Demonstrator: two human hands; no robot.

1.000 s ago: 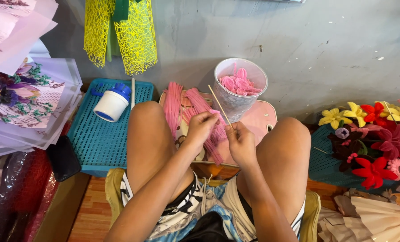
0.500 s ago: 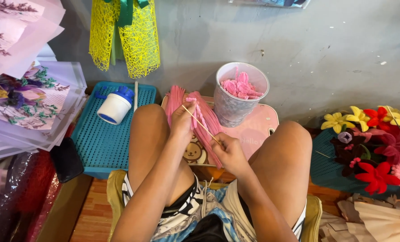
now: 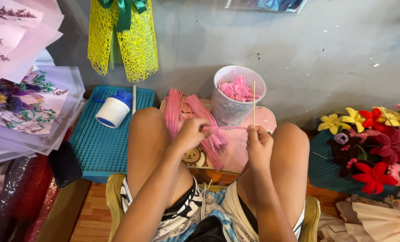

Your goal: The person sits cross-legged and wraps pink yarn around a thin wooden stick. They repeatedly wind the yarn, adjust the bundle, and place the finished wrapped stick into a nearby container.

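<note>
Raised upright now, thin stick (image 3: 254, 102) in right hand (image 3: 259, 145); pipe cleaner (image 3: 224, 128) lies crosswise.

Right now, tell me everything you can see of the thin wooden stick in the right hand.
The stick is a slim, pale skewer, wood or bamboo by its look, straight and bare. It stands nearly upright, its lower end pinched in the right hand, its top rising in front of the tub of pink pieces. A pink pipe cleaner runs level from the left hand to meet it just above the fingers.
</note>
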